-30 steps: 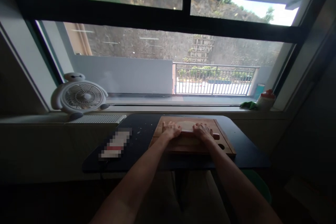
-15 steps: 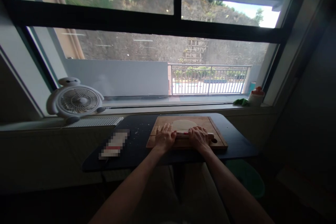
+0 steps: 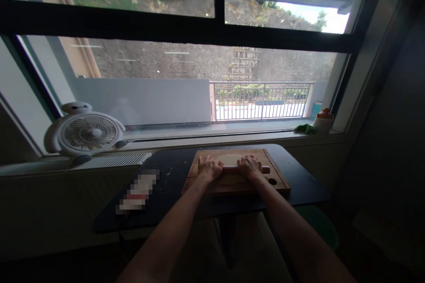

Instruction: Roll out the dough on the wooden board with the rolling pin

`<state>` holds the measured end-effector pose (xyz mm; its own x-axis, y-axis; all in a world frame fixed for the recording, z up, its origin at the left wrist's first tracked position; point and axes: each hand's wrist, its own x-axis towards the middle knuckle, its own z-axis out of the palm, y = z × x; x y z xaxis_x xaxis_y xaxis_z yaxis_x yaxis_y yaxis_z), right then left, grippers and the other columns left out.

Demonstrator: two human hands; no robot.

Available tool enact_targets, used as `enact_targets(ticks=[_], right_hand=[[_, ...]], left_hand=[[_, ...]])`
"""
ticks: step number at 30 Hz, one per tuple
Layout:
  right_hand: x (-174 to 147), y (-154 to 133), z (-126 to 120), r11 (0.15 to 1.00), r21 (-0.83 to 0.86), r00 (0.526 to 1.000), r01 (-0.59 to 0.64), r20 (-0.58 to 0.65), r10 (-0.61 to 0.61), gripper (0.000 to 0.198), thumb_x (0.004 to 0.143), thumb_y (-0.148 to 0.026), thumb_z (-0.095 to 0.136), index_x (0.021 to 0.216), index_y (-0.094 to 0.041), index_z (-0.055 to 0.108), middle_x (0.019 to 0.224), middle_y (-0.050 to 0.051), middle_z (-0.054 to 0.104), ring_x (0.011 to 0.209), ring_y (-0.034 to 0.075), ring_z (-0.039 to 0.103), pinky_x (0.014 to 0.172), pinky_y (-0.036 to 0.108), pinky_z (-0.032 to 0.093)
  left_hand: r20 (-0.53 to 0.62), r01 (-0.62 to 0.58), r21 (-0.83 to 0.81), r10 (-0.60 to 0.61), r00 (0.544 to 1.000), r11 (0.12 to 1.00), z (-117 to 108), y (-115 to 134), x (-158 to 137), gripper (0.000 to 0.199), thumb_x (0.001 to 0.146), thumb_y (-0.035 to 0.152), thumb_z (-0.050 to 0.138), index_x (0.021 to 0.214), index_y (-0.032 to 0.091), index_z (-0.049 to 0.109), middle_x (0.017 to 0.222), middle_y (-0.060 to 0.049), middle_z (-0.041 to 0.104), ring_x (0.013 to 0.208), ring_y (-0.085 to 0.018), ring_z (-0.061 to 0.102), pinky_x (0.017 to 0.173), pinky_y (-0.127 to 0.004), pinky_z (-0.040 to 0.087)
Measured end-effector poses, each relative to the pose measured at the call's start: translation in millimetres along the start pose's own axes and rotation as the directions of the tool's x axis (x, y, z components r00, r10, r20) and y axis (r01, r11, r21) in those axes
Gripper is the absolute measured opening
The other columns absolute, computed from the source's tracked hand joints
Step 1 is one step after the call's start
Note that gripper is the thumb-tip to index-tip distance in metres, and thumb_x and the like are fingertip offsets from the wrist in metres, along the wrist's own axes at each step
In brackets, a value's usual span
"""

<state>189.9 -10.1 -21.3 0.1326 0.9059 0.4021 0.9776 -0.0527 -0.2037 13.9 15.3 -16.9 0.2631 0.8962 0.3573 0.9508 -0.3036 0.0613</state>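
Observation:
A wooden rolling pin point(image 3: 230, 169) lies crosswise over a flat, pale round of dough point(image 3: 229, 158) on a wooden cutting board point(image 3: 195, 185). My left hand point(image 3: 210, 168) is closed over the pin's left part, fingers bent on its far side. Over the right part, my right hand point(image 3: 249, 166) is closed in the same way, and the pin's end sticks out beyond it. Dough shows on both the far and near sides of the pin. My hands hide some of the pin and the dough's sides.
The board rests on a dark table point(image 3: 169, 185), with a blurred-out oblong item point(image 3: 139, 190) at its left. A white fan point(image 3: 89, 132) stands by the window sill. A bottle point(image 3: 323, 121) and a green cloth point(image 3: 303, 128) sit on the sill. A green stool point(image 3: 315, 225) is below right.
The rolling pin and both hands have moved forward over the dough, away from me. More dough shows on the near side. My left fingers are more bent, and the camera view has shifted slightly.

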Motion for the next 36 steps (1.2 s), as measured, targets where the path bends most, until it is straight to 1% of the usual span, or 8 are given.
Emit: enact_targets(ticks=[4,8,11,15,18,22,29,36], right_hand=[[-7,0,-1,0.999,0.019,0.999,0.032,-0.023,-0.031,0.04,0.089,-0.033,0.034,0.077,-0.019,0.068,0.089,0.008,0.068,0.091,0.021,0.055,0.083,0.033,0.034],[-39,-2,-8,0.994,0.044,0.992,0.102,-0.081,-0.098,0.041,0.093,-0.034,0.028,0.082,-0.021,0.066,0.098,0.006,0.066,0.103,0.019,0.05,0.095,0.033,0.026],[-65,-2,-12,0.99,0.055,0.985,0.134,-0.116,-0.126,0.039,0.095,-0.035,0.026,0.098,-0.024,0.063,0.11,0.003,0.063,0.111,0.018,0.046,0.101,0.034,0.019],[-85,-1,-12,0.988,0.049,0.975,0.147,-0.177,-0.136,0.04,0.095,-0.04,0.025,0.119,-0.025,0.053,0.127,0.004,0.053,0.122,0.019,0.038,0.106,0.039,0.01],[-81,-2,-13,0.992,0.033,0.984,0.123,-0.133,-0.118,0.04,0.095,-0.042,0.026,0.117,-0.026,0.055,0.127,0.003,0.053,0.122,0.02,0.038,0.105,0.039,0.011],[-56,-4,-14,0.996,0.019,0.995,0.086,-0.052,-0.085,0.042,0.094,-0.043,0.027,0.1,-0.025,0.064,0.118,0.004,0.059,0.115,0.021,0.044,0.099,0.038,0.02],[-9,-4,-4,0.999,0.004,0.999,0.037,0.001,-0.037,0.046,0.092,-0.039,0.029,0.082,-0.019,0.07,0.096,0.01,0.067,0.097,0.022,0.054,0.088,0.036,0.03],[-31,-5,-6,0.997,0.027,0.996,0.07,-0.06,-0.068,0.044,0.094,-0.036,0.027,0.083,-0.019,0.067,0.097,0.008,0.066,0.097,0.02,0.053,0.091,0.033,0.027]], left_hand=[[-0.053,-0.039,0.009,0.039,0.998,0.999,-1,0,-7,0.044,0.091,0.041,0.028,0.089,0.022,0.067,0.107,-0.007,0.067,0.117,-0.025,0.048,0.104,-0.052,0.022],[-0.131,-0.092,0.026,0.095,0.987,0.995,-5,-2,-34,0.043,0.091,0.041,0.028,0.1,0.02,0.064,0.112,-0.008,0.064,0.113,-0.024,0.051,0.103,-0.045,0.027],[-0.174,-0.125,0.036,0.129,0.976,0.992,-7,-3,-56,0.044,0.092,0.04,0.029,0.112,0.016,0.059,0.117,-0.01,0.061,0.113,-0.024,0.051,0.103,-0.042,0.028],[-0.204,-0.151,0.044,0.157,0.966,0.988,-8,-3,-72,0.042,0.092,0.038,0.03,0.112,0.016,0.059,0.116,-0.01,0.062,0.111,-0.023,0.052,0.105,-0.041,0.025],[-0.219,-0.137,0.047,0.144,0.965,0.989,-6,-1,-70,0.043,0.092,0.037,0.029,0.116,0.016,0.057,0.123,-0.011,0.058,0.118,-0.024,0.047,0.107,-0.043,0.022],[-0.158,-0.071,0.057,0.08,0.984,0.996,-3,1,-48,0.045,0.091,0.039,0.028,0.118,0.017,0.056,0.128,-0.011,0.054,0.125,-0.026,0.04,0.108,-0.044,0.019],[-0.067,-0.039,0.051,0.043,0.997,0.998,-2,-2,-3,0.04,0.089,0.037,0.03,0.088,0.021,0.067,0.104,-0.008,0.067,0.109,-0.025,0.052,0.101,-0.046,0.025],[-0.092,-0.077,0.052,0.082,0.992,0.996,-8,0,-25,0.042,0.091,0.038,0.027,0.09,0.022,0.065,0.105,-0.006,0.066,0.105,-0.023,0.054,0.099,-0.041,0.028]])
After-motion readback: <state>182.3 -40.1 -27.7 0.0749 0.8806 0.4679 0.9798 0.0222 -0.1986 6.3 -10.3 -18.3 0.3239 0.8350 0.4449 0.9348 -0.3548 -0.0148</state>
